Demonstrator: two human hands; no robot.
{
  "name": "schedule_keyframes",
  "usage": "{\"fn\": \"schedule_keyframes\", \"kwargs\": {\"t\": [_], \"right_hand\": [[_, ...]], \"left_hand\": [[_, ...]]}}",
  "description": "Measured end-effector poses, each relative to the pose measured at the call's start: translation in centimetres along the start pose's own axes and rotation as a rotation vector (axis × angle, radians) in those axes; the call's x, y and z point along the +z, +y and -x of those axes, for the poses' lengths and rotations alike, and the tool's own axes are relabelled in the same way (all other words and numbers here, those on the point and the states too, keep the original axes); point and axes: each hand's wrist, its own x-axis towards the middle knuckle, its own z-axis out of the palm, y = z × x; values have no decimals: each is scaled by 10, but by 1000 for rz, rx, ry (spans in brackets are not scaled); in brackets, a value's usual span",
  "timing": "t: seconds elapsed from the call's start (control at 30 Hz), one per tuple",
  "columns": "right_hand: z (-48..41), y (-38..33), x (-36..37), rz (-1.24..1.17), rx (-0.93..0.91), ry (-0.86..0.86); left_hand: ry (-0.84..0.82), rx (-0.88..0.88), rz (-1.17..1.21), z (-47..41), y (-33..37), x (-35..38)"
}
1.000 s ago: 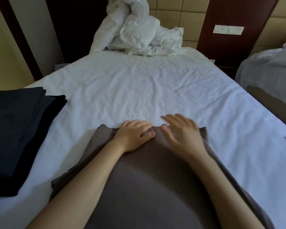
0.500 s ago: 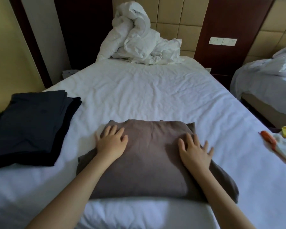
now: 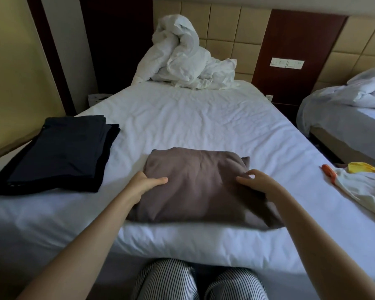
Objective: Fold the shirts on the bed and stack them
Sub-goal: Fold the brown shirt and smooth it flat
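At the near edge of the bed [image 3: 204, 118], folded brown shirt [image 3: 195, 187]: left grip [image 3: 146, 182] clasps its left edge, thumb on top; right grip [image 3: 258, 180] curled at its right edge, hold unclear; best lifted level, both sides together, onto the dark stack [image 3: 59, 152].

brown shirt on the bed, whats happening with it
A person has the folded brown shirt in both hands: the left grip holds its left edge, thumb on top, and the right grip pinches its right side. The shirt lies near the foot of the bed, probably about to go onto the dark folded stack at the left. A white garment at the right lies unfolded.
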Motion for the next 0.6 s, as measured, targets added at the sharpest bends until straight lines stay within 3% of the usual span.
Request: {"fn": "schedule_keyframes", "kwargs": {"t": [0.2, 0.37, 0.47, 0.6], "right_hand": [[4, 13, -3, -125, -29, -114], [4, 24, -9, -497, 28, -370], [6, 20, 11, -541, 15, -297], [14, 3, 29, -409, -34, -53]], "left_hand": [[-143, -92, 90, 5, 8, -15], [-201, -152, 164, 9, -2, -34], [-194, -131, 262, 14, -10, -35], [-139, -17, 160, 12, 2, -34]]}}
